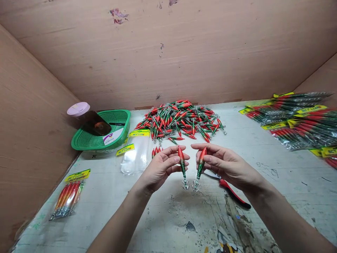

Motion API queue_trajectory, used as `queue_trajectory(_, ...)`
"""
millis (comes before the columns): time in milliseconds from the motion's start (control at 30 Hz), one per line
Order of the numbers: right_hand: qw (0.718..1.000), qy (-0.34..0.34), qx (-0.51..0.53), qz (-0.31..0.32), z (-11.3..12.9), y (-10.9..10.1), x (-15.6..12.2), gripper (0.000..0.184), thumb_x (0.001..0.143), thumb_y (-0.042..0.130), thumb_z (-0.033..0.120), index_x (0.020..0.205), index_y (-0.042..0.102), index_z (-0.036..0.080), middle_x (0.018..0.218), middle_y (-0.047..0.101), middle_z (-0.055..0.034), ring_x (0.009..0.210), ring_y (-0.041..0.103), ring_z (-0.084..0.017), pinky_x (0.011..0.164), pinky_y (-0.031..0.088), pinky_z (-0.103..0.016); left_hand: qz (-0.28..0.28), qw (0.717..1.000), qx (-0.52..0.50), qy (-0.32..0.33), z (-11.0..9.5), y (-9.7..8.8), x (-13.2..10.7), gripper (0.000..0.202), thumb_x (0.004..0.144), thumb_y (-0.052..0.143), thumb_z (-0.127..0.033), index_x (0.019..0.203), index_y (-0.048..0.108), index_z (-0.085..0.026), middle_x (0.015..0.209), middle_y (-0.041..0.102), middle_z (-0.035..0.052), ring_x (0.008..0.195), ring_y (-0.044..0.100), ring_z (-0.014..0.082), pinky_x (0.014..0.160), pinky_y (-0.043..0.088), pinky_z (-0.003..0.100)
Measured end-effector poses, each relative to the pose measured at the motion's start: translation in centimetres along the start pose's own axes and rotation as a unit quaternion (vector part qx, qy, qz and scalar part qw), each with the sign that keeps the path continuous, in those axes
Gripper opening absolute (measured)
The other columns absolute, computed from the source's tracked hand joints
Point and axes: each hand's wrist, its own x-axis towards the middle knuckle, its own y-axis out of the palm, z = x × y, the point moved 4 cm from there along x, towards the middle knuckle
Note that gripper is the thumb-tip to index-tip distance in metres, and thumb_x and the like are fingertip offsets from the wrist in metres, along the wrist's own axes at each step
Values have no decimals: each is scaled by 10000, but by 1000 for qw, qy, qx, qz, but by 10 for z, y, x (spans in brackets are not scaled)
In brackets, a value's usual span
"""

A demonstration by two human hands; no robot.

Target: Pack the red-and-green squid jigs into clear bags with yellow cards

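Between the thumb and fingers of my left hand is a red and green squid jig, its hook crown hanging downward. My right hand pinches a second squid jig of the same colours, also hooks down. The two jigs are side by side, a small gap between them. Behind them lies a large heap of similar jigs. A few more jigs rest in a row just beyond my left hand, partly hidden by it. Pliers with red and black handles lie under my right wrist.
Clear bags with yellow headers lie left of the heap. A green basket holds a lidded cup. One filled jig packet lies at the left. Filled packets are piled at the right. Wooden walls enclose the table.
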Motion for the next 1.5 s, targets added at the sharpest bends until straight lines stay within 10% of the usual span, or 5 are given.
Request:
queue_trajectory(367,997,-39,-52,38,0,0,9,292,811,669,346,1034,522,230,816,598,10,700,605,-111,664,517,-258,2,991,137,-7,4,-9,0,363,762,690,-301,1101,635,-183,993,693,82,798,669,154,759,529,297)
queue_trajectory(633,953,84,-281,-76,-66,5,94,129,852,582,213,942,492,194,534,495,99,408,545,-91,403,465,-203,-225,831,508,13,13,-65,46,273,691,634,-112,956,628,-181,641,607,-21,635,607,153,614,477,264)
queue_trajectory(833,884,55,-449,-115,-70,9,116,204,925,563,293,1046,578,130,789,622,17,577,589,-76,535,517,-223,-273,713,642,68,8,-69,48,272,758,586,-106,1021,620,-166,880,651,60,857,635,208,782,476,315)
queue_trajectory(1200,708,-5,-693,-132,-39,20,147,290,920,561,328,1163,578,170,1204,587,-87,1032,598,-202,877,508,-415,-166,603,768,141,-27,-41,98,251,923,431,-160,1052,637,-224,1114,631,66,1090,569,201,902,466,325)
queue_trajectory(1500,693,39,-712,-107,-36,9,126,311,914,570,337,1171,570,161,1185,593,-82,1012,606,-203,854,518,-414,-36,604,795,44,-16,-22,136,319,896,563,-337,1171,570,-175,1188,594,89,1004,605,211,846,523,424)
